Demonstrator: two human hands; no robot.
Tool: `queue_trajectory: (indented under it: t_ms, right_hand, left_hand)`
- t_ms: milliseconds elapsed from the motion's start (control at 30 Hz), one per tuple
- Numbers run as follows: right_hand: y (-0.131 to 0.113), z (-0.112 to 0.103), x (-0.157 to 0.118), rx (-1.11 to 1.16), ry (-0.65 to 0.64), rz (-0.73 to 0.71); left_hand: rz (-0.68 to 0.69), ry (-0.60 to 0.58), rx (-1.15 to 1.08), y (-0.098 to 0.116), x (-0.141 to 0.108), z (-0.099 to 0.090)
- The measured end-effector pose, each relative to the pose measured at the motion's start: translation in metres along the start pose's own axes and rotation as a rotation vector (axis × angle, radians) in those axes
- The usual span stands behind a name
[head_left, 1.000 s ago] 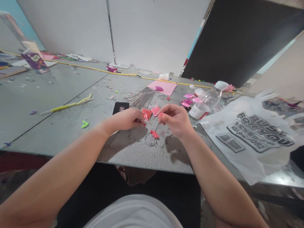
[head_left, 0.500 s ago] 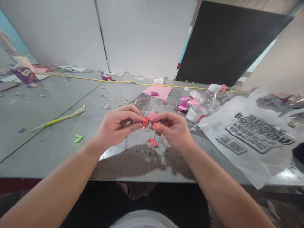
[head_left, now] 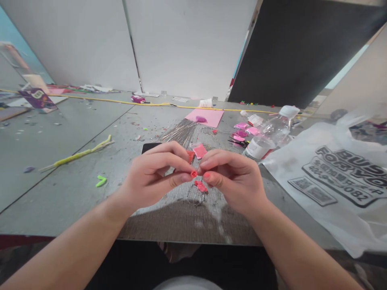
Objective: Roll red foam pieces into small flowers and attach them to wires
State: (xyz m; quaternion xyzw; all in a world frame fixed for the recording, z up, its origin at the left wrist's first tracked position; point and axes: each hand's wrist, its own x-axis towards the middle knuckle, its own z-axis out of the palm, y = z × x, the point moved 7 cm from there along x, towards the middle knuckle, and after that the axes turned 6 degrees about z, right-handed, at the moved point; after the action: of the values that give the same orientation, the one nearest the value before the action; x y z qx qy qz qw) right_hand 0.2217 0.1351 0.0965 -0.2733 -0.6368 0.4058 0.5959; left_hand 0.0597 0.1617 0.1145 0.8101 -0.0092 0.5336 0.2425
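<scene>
My left hand (head_left: 160,171) pinches a small red clay flower (head_left: 194,173), rolled like a rosebud, between thumb and forefinger. Close against its right side is my right hand (head_left: 234,177), its fingertips pinched together; what they grip is too small to make out. A red patch shows at the right thumb's tip. Just beyond the fingers lie a coral-pink packet (head_left: 199,151) and a red piece (head_left: 190,156), partly covered by the left hand. Below my fingertips, a cluster of small red flowers (head_left: 200,186) sits on a thin wire ring (head_left: 197,198) on the table.
A bundle of thin wires (head_left: 179,132) lies beside a pink sheet (head_left: 211,117). To the right are a clear bottle (head_left: 261,149), pliers (head_left: 238,141) and a white plastic bag (head_left: 332,173). At left lie a yellow-green twisted stick (head_left: 78,156) and a green clay piece (head_left: 101,181). Behind my left hand is a dark flat object (head_left: 149,147).
Both hands have come down slightly nearer to me. The red piece in my left fingers now shows as a rolled flower. The dark flat object has come into view; the camera has shifted slightly.
</scene>
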Motion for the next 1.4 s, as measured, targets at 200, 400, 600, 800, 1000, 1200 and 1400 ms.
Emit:
queue_trajectory:
  t_ms: [200,400,600,800,1000,1200,1400]
  right_hand:
    - [0.001,-0.002,0.000,-0.030,0.013,-0.005]
    - [0.005,-0.004,0.001,-0.032,0.032,0.011]
    - [0.002,0.001,0.000,-0.063,0.033,-0.034]
    - [-0.001,0.003,-0.002,-0.101,0.063,-0.050]
    - [-0.005,0.004,-0.002,-0.116,0.071,-0.093]
    - [-0.008,0.006,-0.002,-0.152,0.065,-0.126]
    - [-0.012,0.007,-0.003,-0.183,0.059,-0.173]
  left_hand:
    - [-0.071,-0.039,-0.047,-0.006,-0.004,0.004]
    - [-0.165,-0.063,-0.153,-0.015,-0.010,0.007]
    - [-0.187,-0.035,-0.258,-0.015,-0.010,0.011]
    - [-0.151,-0.008,-0.294,-0.014,-0.009,0.014]
    - [-0.116,0.008,-0.198,-0.009,-0.006,0.011]
    - [-0.073,0.014,-0.187,-0.005,-0.002,0.011]
    - [-0.049,0.000,-0.179,-0.004,-0.001,0.011]
